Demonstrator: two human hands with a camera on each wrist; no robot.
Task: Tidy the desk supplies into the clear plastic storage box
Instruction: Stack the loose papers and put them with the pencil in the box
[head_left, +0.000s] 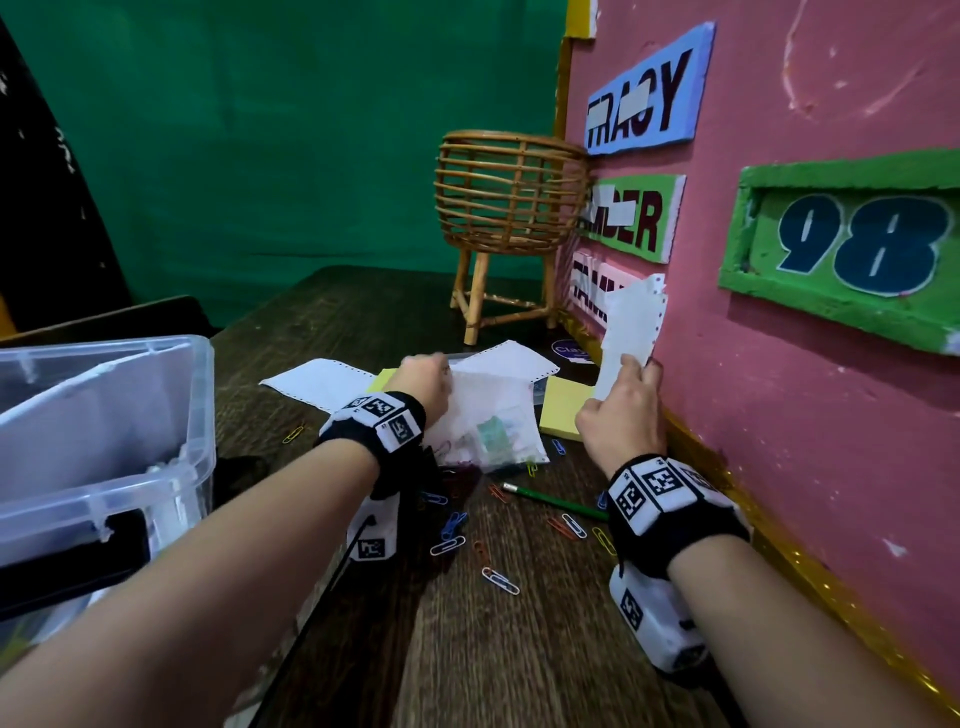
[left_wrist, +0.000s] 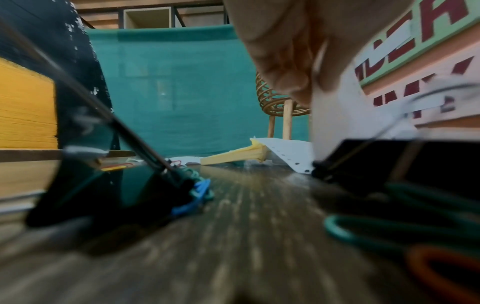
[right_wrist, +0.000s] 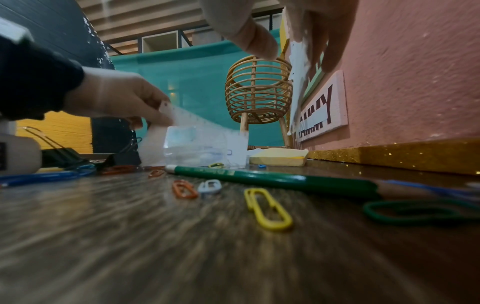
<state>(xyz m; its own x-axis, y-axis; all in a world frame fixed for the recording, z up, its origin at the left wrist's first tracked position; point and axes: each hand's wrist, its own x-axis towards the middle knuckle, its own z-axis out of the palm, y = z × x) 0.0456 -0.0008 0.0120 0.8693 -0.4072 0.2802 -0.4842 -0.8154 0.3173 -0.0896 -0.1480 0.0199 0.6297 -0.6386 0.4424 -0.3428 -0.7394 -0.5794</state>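
Note:
My left hand (head_left: 423, 382) pinches the edge of a white perforated paper sheet (head_left: 483, 410) and lifts it off the desk; a small clear case (right_wrist: 197, 147) shows under it. My right hand (head_left: 626, 402) pinches a second white sheet (head_left: 631, 332) and holds it upright against the pink wall. The clear plastic storage box (head_left: 104, 447) stands at the left, with dark items inside. Two yellow sticky-note pads (head_left: 563, 408) lie between my hands. A green pencil (head_left: 556, 501) and several coloured paper clips (head_left: 501, 579) lie loose on the dark wooden desk (head_left: 519, 649).
A rattan basket on legs (head_left: 511, 208) stands at the back by the pink wall (head_left: 805, 415), which carries name signs. A gold strip (right_wrist: 389, 154) runs along the wall's foot. Black binder clips (left_wrist: 109, 185) lie near my left wrist. More white paper (head_left: 317, 384) lies behind.

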